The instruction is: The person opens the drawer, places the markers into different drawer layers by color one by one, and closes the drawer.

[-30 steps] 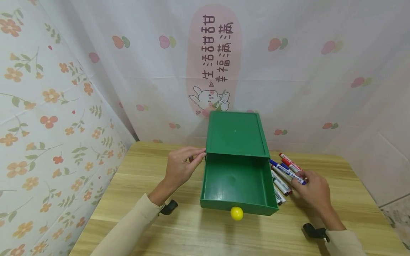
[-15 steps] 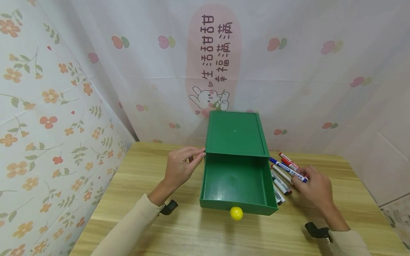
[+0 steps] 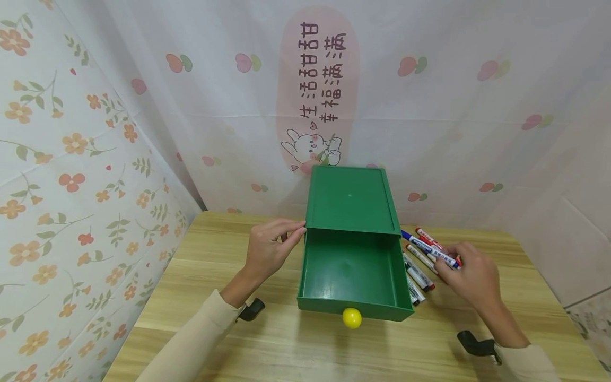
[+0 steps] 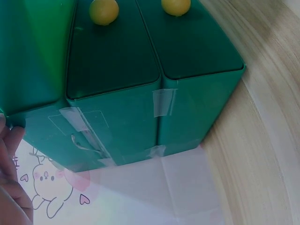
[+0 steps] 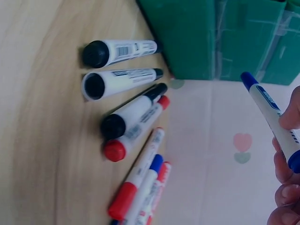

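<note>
A green plastic drawer unit (image 3: 353, 199) stands on the table with its top drawer (image 3: 350, 270) pulled out; the drawer has a yellow knob (image 3: 352, 318) and nothing in it. My left hand (image 3: 274, 246) pinches the unit's left front corner between thumb and fingers. Two lower drawers, each with a yellow knob (image 4: 104, 11), sit closed in the left wrist view. To the right of the unit, my right hand (image 3: 472, 273) grips a blue-capped whiteboard marker (image 5: 268, 110), raised off the table. Beneath it lie several black, red and blue markers (image 5: 124, 79).
The wooden table (image 3: 229, 339) meets a printed curtain (image 3: 229, 132) right behind the unit. A floral cloth (image 3: 71, 212) hangs along the left side. Clear tape (image 4: 164, 101) joins the drawer sections on the unit's side.
My right hand has lifted the blue marker a little and drawn it slightly right, away from the other markers. My left hand has stayed at the corner.
</note>
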`<state>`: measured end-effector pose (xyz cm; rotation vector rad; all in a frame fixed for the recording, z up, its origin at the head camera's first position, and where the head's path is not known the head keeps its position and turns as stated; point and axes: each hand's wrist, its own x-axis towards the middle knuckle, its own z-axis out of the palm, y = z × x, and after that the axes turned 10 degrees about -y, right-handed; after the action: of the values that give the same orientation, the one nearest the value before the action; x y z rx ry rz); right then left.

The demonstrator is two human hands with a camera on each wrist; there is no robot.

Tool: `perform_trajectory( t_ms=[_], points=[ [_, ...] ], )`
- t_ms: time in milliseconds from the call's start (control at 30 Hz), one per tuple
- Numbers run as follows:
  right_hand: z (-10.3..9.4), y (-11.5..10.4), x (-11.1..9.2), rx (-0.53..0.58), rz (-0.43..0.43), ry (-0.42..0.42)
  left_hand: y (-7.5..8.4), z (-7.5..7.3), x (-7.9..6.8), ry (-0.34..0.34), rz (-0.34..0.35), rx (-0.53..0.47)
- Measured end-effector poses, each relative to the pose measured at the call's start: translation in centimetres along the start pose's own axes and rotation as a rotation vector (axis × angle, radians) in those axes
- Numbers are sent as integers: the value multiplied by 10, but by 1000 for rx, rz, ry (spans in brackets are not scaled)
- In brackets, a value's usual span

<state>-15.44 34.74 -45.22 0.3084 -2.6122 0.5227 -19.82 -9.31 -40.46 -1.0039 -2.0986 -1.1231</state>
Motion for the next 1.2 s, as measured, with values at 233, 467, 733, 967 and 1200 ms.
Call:
perform_trajectory(
  t_ms=[233, 467, 733, 967, 1200],
  points=[
    [-10, -10, 5, -14, -26, 12, 0, 0, 0, 1, -9, 0],
    [-19, -15, 9, -41, -72, 26, 0, 1, -1, 1, -12, -7],
    [-30, -22, 16, -55, -95, 29, -1, 1, -1, 7, -12, 9],
    [-39, -25, 23, -97, -147, 45, -3, 1, -2, 16, -1, 36],
    [-50, -31, 28, -108, -188, 69, -2, 1, -1, 14, -5, 39]
  ],
)
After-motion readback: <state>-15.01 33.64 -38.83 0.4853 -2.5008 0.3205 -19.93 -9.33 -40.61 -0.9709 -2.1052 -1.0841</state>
